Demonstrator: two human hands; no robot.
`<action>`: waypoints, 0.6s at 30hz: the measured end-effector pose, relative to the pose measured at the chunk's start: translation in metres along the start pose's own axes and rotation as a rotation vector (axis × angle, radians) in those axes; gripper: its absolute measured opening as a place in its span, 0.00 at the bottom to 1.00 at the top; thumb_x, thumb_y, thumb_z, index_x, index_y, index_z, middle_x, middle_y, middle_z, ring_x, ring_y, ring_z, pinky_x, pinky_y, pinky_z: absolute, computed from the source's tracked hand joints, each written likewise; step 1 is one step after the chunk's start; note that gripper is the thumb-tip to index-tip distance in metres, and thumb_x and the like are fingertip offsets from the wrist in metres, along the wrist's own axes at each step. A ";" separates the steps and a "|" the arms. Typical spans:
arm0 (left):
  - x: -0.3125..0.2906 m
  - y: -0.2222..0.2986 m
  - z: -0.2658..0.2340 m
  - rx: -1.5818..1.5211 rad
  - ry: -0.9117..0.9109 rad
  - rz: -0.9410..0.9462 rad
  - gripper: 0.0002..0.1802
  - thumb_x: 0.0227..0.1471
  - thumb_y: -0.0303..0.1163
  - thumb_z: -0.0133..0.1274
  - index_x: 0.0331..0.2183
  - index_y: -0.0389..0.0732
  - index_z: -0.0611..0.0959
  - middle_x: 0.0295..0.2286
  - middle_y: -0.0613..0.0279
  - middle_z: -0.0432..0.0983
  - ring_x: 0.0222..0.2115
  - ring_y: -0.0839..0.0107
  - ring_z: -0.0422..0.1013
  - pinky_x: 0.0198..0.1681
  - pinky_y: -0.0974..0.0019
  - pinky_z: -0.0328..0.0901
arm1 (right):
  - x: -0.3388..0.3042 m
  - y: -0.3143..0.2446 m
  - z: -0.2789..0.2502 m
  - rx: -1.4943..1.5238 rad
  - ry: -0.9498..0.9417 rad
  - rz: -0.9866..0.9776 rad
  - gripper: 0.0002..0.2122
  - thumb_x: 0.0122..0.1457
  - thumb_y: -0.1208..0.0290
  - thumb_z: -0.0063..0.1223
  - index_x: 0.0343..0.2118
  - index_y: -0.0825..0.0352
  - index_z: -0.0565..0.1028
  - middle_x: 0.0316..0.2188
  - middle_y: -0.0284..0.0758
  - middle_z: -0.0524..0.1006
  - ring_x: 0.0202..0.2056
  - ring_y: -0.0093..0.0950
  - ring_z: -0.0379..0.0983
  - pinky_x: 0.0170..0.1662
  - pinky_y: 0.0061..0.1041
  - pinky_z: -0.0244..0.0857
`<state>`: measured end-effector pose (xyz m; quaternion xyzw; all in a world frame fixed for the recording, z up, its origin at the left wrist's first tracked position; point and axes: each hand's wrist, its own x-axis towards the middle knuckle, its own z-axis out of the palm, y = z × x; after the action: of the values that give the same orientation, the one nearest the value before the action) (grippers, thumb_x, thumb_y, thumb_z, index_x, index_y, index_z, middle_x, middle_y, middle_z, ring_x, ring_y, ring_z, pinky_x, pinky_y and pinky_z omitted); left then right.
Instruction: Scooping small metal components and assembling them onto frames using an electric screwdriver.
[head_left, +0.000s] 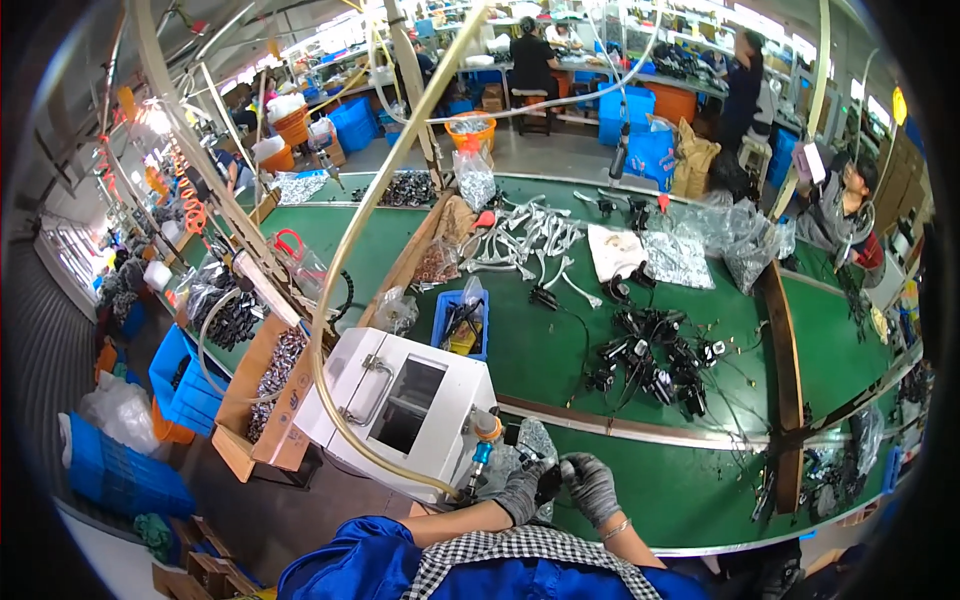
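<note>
My left hand (520, 494), in a grey glove, is closed round a small black part (548, 484) just in front of my body. My right hand (592, 488), gloved too, is curled with its fingertips beside that part; what they pinch, if anything, is too small to make out. Under and behind my left hand lies a clear plastic bag (536, 438). Just left of it stands a white machine box (350, 400) with a dark window, a metal handle and a blue air fitting (482, 456).
Black cabled parts (655, 360) are heaped on the green bench (520, 345), with silver levers (530, 235) behind them. A blue bin (462, 322) stands behind the machine. A wooden divider (785, 350) crosses at right. A cardboard box (262, 400) of metal pieces is at left. A co-worker (850, 210) sits far right.
</note>
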<state>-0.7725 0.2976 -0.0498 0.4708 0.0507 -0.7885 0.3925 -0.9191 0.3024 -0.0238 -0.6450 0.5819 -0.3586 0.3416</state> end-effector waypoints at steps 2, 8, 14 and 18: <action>0.000 0.005 -0.012 -0.014 -0.225 0.036 0.14 0.57 0.35 0.43 0.40 0.39 0.77 0.37 0.56 0.76 0.39 0.66 0.72 0.44 0.64 0.66 | 0.017 0.011 -0.002 -0.115 0.019 -0.105 0.12 0.50 0.67 0.53 0.38 0.63 0.74 0.33 0.43 0.75 0.37 0.42 0.71 0.41 0.34 0.67; -0.004 0.031 -0.026 -0.175 -0.440 -0.215 0.13 0.55 0.36 0.48 0.41 0.40 0.76 0.37 0.57 0.75 0.40 0.65 0.71 0.45 0.62 0.66 | 0.083 0.025 -0.006 -0.055 0.008 0.033 0.09 0.56 0.64 0.49 0.33 0.62 0.76 0.31 0.44 0.76 0.35 0.42 0.72 0.38 0.34 0.67; -0.019 0.036 0.005 0.076 0.003 -0.093 0.09 0.49 0.33 0.56 0.35 0.45 0.76 0.30 0.62 0.75 0.34 0.66 0.73 0.38 0.58 0.70 | 0.178 0.075 -0.012 -0.197 -0.066 0.215 0.09 0.53 0.64 0.52 0.34 0.61 0.75 0.32 0.41 0.76 0.37 0.39 0.72 0.42 0.33 0.66; 0.005 0.026 -0.042 0.012 -0.105 -0.220 0.11 0.49 0.36 0.56 0.36 0.45 0.76 0.34 0.62 0.75 0.40 0.65 0.70 0.44 0.53 0.66 | 0.259 0.077 -0.003 -0.338 -0.010 0.113 0.09 0.52 0.64 0.52 0.33 0.62 0.75 0.32 0.41 0.76 0.39 0.39 0.72 0.42 0.34 0.67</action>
<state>-0.7269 0.2965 -0.0693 0.4228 0.0768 -0.8506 0.3029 -0.9440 0.0373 -0.0717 -0.6612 0.6677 -0.2326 0.2507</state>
